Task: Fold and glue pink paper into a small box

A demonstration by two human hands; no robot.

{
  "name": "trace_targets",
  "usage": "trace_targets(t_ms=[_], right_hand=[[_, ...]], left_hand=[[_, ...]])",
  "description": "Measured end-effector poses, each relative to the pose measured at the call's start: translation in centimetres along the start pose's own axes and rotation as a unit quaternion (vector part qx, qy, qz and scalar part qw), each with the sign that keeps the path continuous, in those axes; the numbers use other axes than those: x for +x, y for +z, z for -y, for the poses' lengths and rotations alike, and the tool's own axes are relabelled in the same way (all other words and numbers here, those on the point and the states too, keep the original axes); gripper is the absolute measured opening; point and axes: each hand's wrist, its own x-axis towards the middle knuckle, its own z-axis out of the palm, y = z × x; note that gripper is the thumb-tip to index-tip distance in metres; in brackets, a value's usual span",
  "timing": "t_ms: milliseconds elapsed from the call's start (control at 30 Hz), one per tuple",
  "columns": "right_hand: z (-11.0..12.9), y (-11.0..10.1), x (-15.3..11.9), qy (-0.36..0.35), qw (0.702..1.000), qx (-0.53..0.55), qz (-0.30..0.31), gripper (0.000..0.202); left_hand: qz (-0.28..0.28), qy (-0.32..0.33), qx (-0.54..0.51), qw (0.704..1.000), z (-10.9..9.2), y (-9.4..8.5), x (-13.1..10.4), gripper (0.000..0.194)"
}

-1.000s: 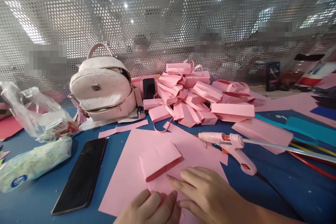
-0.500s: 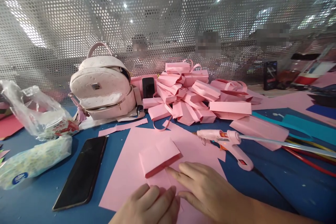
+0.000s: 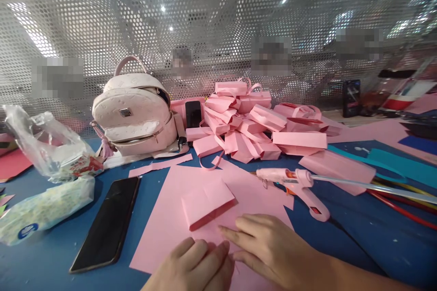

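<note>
In front of me a small folded pink paper piece point(image 3: 208, 204), box-like with a narrow side, lies on a large pink sheet point(image 3: 155, 236). My left hand point(image 3: 201, 263) rests at the lower edge of the view, its fingers curled and pressed together over the sheet. What they grip, if anything, is hidden. Just right of it, my right hand point(image 3: 261, 245) lies with index finger and thumb stretched out on the pink paper. The index fingertip is just below the folded piece, and the thumb tip reaches the left fingertips.
A pink glue gun point(image 3: 300, 182) with a long clear stick lies right of the sheet, its cord running towards my right arm. Behind is a heap of folded pink paper bags point(image 3: 239, 122). A backpack point(image 3: 133, 109), a phone point(image 3: 105, 225) and a plastic packet point(image 3: 48, 211) are left.
My right index finger has shifted slightly down and right, away from the folded piece's edge. My left hand stays almost in place, and the other things lie as before.
</note>
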Motion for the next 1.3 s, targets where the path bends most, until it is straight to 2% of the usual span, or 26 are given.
trace_targets(t_ms=[133, 333, 567, 700, 800, 1033, 1200, 1300], right_hand=[[0.02, -0.36, -0.23, 0.01, 0.999, 0.018, 0.033, 0.033], [0.15, 0.08, -0.1, 0.035, 0.996, -0.025, 0.082, 0.045], [0.27, 0.34, -0.2, 0.038, 0.997, -0.033, 0.061, 0.048], [0.24, 0.3, -0.17, 0.035, 0.994, -0.037, 0.092, 0.055], [0.33, 0.22, -0.03, 0.032, 0.992, -0.043, 0.113, 0.052], [0.65, 0.14, -0.15, 0.077, 0.996, 0.007, 0.052, 0.028], [0.54, -0.11, 0.03, 0.068, 0.996, 0.007, 0.064, 0.042], [0.41, -0.33, 0.18, 0.049, 0.996, -0.002, 0.075, 0.038]], left_hand=[[0.001, -0.006, -0.008, 1.0, 0.1, 0.07, -0.08, 0.026], [0.014, -0.001, -0.014, 1.0, 0.22, 0.21, -0.41, 0.024], [0.02, -0.004, -0.024, 1.0, 0.13, 0.18, -0.43, 0.026], [0.017, -0.005, -0.025, 1.0, 0.11, 0.18, -0.46, 0.025], [0.01, -0.005, -0.022, 1.0, 0.16, 0.19, -0.46, 0.025], [0.024, -0.003, -0.023, 0.999, 0.16, 0.04, -0.34, 0.027], [0.022, -0.005, -0.021, 1.0, 0.18, 0.09, -0.37, 0.027], [0.013, -0.008, -0.017, 1.0, 0.15, 0.16, -0.38, 0.027]])
